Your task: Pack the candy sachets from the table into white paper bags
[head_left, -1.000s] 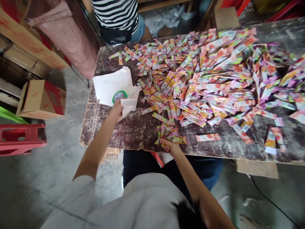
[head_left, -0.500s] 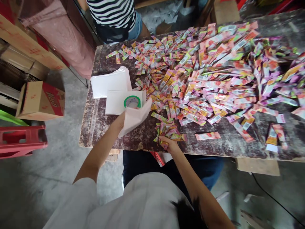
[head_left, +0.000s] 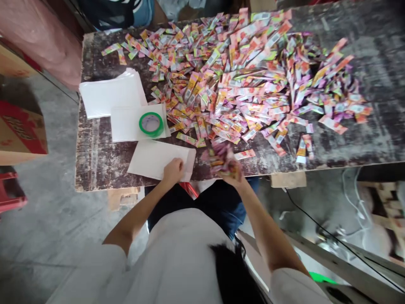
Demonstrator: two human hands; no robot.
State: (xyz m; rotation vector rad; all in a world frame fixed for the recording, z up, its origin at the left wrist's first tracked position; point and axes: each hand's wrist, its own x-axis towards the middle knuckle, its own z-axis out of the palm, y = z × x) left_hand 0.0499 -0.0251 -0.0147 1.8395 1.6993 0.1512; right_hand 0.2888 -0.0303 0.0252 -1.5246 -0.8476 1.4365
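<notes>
A white bag (head_left: pixel 152 159) lies flat at the table's near edge. My left hand (head_left: pixel 173 169) rests on its right part with the fingers curled; whether they pinch the bag is hidden. Just right of the bag, my right hand (head_left: pixel 234 179) holds a bunch of small colourful packets (head_left: pixel 221 160), blurred by motion. Beyond both hands spreads a large heap of the same packets (head_left: pixel 240 84). A roll of green tape (head_left: pixel 151 124) sits on another white bag (head_left: pixel 123 126), beside a stack of white bags (head_left: pixel 110 95).
The worn dark table (head_left: pixel 373 76) runs across the view. A person (head_left: pixel 117 12) stands at its far left side. Cardboard boxes (head_left: pixel 22 131) and a red stool (head_left: pixel 9 190) are on the floor at left. A cable (head_left: pixel 316 223) hangs at the right.
The white bag from my left hand now lies flat on the table near me. My right hand has lifted the bunch of packets off the table. The view has shifted to the right.
</notes>
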